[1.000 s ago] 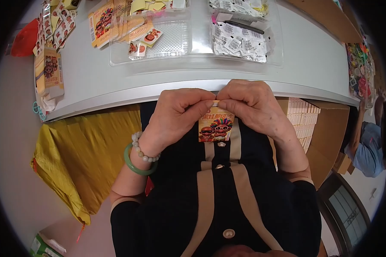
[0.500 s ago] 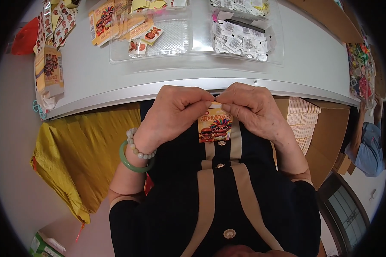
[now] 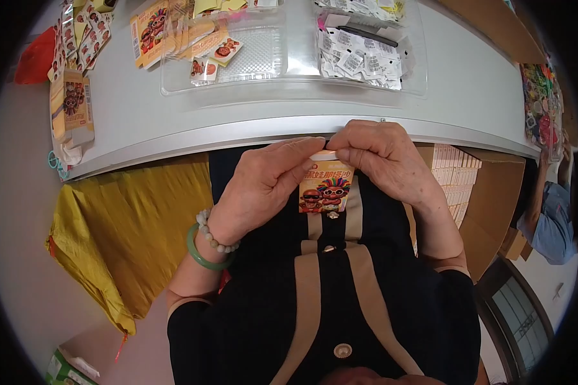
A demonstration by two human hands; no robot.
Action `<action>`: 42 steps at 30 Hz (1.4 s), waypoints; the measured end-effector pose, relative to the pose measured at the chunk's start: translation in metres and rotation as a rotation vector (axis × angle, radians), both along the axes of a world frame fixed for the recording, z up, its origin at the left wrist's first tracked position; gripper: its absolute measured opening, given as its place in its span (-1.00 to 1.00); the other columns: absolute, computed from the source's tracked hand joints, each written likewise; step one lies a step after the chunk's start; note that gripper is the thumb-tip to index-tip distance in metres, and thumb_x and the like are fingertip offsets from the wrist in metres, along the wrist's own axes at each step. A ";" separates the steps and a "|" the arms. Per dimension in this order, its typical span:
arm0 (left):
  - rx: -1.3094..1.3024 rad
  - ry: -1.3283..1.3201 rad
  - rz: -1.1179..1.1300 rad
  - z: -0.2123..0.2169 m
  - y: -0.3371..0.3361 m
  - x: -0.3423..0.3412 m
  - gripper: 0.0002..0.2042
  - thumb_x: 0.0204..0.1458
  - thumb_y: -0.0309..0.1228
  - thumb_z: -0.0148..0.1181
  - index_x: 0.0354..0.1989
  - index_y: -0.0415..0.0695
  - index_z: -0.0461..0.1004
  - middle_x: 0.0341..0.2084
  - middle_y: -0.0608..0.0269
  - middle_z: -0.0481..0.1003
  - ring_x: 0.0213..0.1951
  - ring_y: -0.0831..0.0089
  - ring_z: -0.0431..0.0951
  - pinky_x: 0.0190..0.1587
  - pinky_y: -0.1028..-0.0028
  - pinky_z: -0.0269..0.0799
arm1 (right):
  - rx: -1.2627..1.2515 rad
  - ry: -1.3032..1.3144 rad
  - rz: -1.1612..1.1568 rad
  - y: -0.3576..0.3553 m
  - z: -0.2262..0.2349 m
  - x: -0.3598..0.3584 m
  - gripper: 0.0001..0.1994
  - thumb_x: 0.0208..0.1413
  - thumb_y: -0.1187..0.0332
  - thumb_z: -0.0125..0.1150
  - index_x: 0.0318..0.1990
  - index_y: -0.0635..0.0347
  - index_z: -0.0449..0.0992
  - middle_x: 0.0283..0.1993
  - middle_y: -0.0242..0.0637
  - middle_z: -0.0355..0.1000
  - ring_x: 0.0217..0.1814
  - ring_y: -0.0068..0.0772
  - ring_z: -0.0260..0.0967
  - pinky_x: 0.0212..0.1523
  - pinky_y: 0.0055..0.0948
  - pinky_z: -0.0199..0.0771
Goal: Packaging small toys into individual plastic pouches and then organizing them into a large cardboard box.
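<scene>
A small yellow-orange cardboard box [image 3: 325, 190], printed with cartoon figures, hangs upright between my hands just off the table's front edge. My left hand [image 3: 270, 176] grips its upper left corner, thumb against the front and fingers along the top. At the upper right corner, my right hand [image 3: 382, 160] pinches the box between thumb and curled fingers. The white edge of its top shows between the two thumbs. My fingers hide the back of the box and part of its top.
On the white table [image 3: 237, 106], a clear plastic tray [image 3: 257, 61] holds stickers, and another compartment holds white sachets [image 3: 359, 61] and a black pen [image 3: 367, 35]. Boxes and sticker sheets lie left. An open carton [image 3: 494, 199] of packed boxes stands right, near another person's arm [image 3: 549, 218].
My left hand has shifted slightly right, its fingers now lying flatter across the box top. The box has moved a little to the right, still held at both corners.
</scene>
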State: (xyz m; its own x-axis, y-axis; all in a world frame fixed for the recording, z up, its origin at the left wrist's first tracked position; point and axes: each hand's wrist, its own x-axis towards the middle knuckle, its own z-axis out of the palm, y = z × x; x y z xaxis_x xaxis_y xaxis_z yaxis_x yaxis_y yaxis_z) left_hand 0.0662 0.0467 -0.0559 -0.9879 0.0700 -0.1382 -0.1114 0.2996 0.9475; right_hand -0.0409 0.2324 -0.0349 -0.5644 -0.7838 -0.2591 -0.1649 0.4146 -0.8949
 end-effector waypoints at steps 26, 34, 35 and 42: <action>-0.178 0.093 -0.121 0.009 -0.007 -0.007 -0.77 0.03 -0.53 0.13 -0.10 -0.20 0.49 -0.24 0.01 0.53 -0.23 0.19 0.56 -0.19 0.43 0.46 | -0.120 0.294 0.081 0.008 -0.009 0.010 -0.83 0.03 0.52 0.12 -0.20 0.33 0.49 -0.36 -0.14 0.45 -0.31 -0.15 0.44 -0.30 -0.37 0.42; -0.242 0.202 -0.084 -0.001 -0.002 0.003 -0.74 -0.01 -0.54 0.13 -0.10 -0.23 0.45 -0.18 0.00 0.49 -0.21 0.11 0.54 -0.20 0.38 0.49 | -0.102 0.331 0.045 0.018 -0.010 0.023 -0.78 0.03 0.53 0.12 -0.14 0.29 0.50 -0.20 -0.15 0.49 -0.16 -0.17 0.45 -0.15 -0.39 0.43; -0.139 0.175 -0.063 -0.004 -0.002 0.004 -0.73 0.00 -0.54 0.13 -0.08 -0.23 0.45 -0.16 -0.01 0.49 -0.17 0.12 0.54 -0.15 0.39 0.49 | -0.104 0.289 0.004 0.018 -0.011 0.024 -0.78 0.03 0.54 0.11 -0.14 0.29 0.50 -0.18 -0.15 0.49 -0.13 -0.17 0.44 -0.12 -0.40 0.43; 0.092 0.072 0.032 -0.016 0.002 0.013 -0.68 0.02 -0.54 0.14 0.00 -0.22 0.42 -0.11 0.01 0.48 -0.08 0.25 0.53 -0.01 0.45 0.43 | -0.146 0.222 -0.010 0.017 -0.012 0.023 -0.78 0.03 0.54 0.12 -0.13 0.30 0.48 -0.18 -0.14 0.47 -0.14 -0.17 0.44 -0.13 -0.39 0.43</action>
State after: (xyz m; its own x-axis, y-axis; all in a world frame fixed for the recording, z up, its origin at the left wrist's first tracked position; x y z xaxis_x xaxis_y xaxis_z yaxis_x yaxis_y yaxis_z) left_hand 0.0788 0.0488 -0.0719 -0.9970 0.0475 -0.0617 -0.0506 0.2081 0.9768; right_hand -0.0183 0.2489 -0.0469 -0.6028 -0.7978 -0.0122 -0.3606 0.2861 -0.8878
